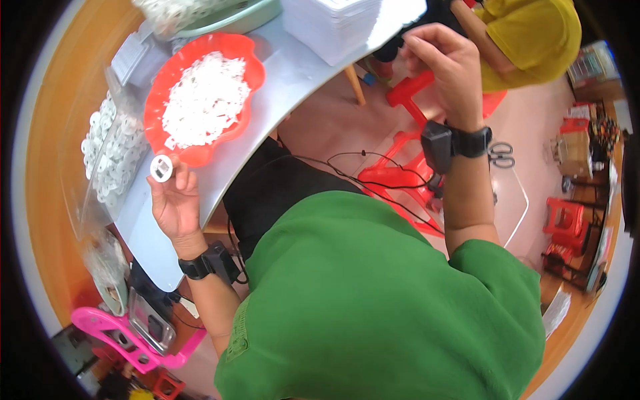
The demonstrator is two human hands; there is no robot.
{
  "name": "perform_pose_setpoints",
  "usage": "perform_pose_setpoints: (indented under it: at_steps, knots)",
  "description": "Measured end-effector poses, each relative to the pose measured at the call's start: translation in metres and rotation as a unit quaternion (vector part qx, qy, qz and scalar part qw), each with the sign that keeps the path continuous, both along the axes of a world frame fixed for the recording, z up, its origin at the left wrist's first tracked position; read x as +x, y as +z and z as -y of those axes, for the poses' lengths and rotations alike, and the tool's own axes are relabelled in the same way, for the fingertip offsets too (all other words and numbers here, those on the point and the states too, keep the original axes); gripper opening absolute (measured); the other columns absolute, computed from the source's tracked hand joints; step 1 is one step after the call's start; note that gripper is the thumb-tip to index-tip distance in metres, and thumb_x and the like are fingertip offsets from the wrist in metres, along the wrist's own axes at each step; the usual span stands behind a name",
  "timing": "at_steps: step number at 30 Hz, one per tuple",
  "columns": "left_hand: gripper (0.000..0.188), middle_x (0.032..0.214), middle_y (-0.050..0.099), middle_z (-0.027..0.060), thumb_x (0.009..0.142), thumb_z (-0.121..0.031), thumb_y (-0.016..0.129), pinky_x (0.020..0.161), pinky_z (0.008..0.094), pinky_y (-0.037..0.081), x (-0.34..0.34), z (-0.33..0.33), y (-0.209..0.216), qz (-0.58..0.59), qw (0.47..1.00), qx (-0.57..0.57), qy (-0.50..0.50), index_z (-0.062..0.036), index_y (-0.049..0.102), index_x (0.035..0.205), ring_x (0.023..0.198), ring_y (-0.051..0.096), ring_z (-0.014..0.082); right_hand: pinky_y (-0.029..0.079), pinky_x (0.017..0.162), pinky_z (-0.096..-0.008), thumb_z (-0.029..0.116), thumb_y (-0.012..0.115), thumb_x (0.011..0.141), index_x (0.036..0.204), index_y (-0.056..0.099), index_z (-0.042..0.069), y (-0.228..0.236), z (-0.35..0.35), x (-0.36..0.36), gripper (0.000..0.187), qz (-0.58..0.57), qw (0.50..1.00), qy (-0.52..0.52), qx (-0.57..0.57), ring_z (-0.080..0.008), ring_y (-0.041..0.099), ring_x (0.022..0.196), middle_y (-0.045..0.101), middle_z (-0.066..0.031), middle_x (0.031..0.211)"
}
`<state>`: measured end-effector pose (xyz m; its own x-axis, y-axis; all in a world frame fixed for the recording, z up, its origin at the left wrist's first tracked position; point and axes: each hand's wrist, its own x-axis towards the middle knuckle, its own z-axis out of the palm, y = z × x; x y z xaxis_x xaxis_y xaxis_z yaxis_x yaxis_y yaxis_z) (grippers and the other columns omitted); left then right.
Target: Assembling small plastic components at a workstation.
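My left hand is raised at the table edge, its fingertips pinching a small white round plastic disc with a dark slot in its middle. Right beside it on the table sits a red scalloped bowl heaped with small white pieces. My right hand is held up away from the table, above the floor and a red stool. Its fingers are curled with the tips drawn together; anything between them is too small to make out. A black band with a box sits on each wrist.
Many white ring-shaped parts lie in clear plastic left of the bowl. White stacked trays and a pale green basin stand farther back. Red stools, black cables and a person in a yellow top are to the right.
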<state>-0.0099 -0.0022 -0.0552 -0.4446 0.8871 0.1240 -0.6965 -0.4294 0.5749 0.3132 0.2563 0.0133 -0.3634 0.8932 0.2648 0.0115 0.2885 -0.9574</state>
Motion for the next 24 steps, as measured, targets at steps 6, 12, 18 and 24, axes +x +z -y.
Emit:
perform_pose_setpoints:
  at_steps: [6,12,18,24]
  knots:
    - [0.037,0.108,0.053,0.0150,0.094,-0.020,0.053,0.071,0.0283,0.040,0.003,0.006,0.005,0.012,1.000,-0.002,-0.010,0.0025,0.045,0.123,0.078,0.042,0.0159,0.045,0.051,-0.0185,0.006,0.063,0.082,0.084,0.066,-0.004,-0.002,0.021,0.010,0.010,-0.095,0.995,0.014,0.027,-0.0055,0.056,0.056,0.063,-0.0042,0.069]
    - [0.036,0.109,0.054,0.0162,0.094,-0.019,0.053,0.073,0.0290,0.042,0.011,0.025,0.007,0.025,1.000,0.012,-0.015,0.0034,0.047,0.121,0.080,0.044,0.0167,0.045,0.050,-0.0182,0.006,0.063,0.082,0.083,0.065,-0.004,0.001,0.042,0.038,0.011,-0.131,0.990,0.038,0.039,-0.0052,0.056,0.055,0.061,-0.0035,0.068]
    - [0.037,0.110,0.054,0.0157,0.095,-0.020,0.052,0.071,0.0293,0.043,0.020,0.043,0.004,0.018,1.000,0.016,0.013,0.0035,0.047,0.122,0.080,0.045,0.0168,0.046,0.050,-0.0178,0.007,0.062,0.082,0.083,0.065,-0.003,0.005,0.053,0.057,0.010,-0.129,0.991,0.016,0.023,-0.0050,0.056,0.054,0.063,-0.0047,0.068]
    - [0.037,0.111,0.055,0.0155,0.095,-0.023,0.050,0.072,0.0300,0.044,0.008,0.059,-0.014,0.015,0.999,0.004,0.038,0.0024,0.048,0.122,0.081,0.047,0.0180,0.046,0.048,-0.0171,0.008,0.062,0.083,0.084,0.065,-0.002,0.010,0.058,0.060,0.010,-0.119,0.992,0.016,0.029,-0.0045,0.055,0.053,0.063,-0.0031,0.067]
